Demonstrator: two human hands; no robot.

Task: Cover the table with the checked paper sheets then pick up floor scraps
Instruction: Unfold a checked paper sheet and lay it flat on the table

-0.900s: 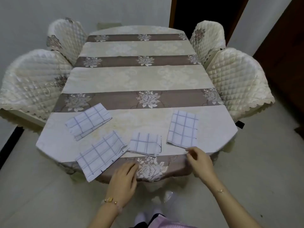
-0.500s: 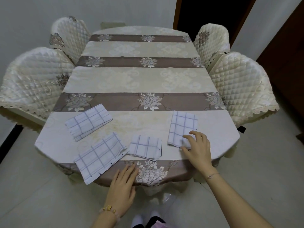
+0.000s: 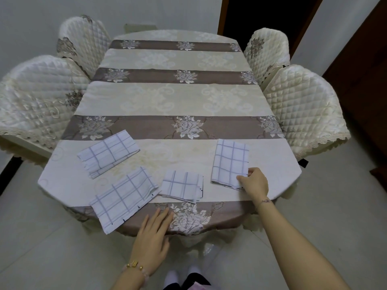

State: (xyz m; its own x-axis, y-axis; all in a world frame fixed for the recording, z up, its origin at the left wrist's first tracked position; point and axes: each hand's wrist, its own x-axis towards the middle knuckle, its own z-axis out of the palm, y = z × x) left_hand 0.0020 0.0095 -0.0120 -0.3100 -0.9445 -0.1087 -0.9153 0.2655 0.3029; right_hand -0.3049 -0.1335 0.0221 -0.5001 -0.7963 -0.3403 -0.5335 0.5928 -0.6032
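Now the right hand (image 3: pixel 254 182) pinches the near corner of the rightmost checked sheet (image 3: pixel 229 162), its fingers (image 3: pixel 243 178) curled onto the folded paper near the worktop's (image 3: pixel 173 99) near edge. Left of it lie the small checked sheet (image 3: pixel 181 186), the long checked sheet (image 3: pixel 123 197) overhanging the near edge, and the fourth checked sheet (image 3: pixel 107 152) farther in. The left hand (image 3: pixel 151 237) rests flat on the near edge, fingers straight, holding nothing.

One wide-angle head camera looks from the near end of the table (image 3: pixel 178 101), facing forward and steeply down along its length to the far wall (image 3: pixel 41 13). The left hand (image 3: pixel 152 237) and right hand (image 3: pixel 254 182) lie close below it, and the floor (image 3: pixel 41 258) fills the bottom corners.
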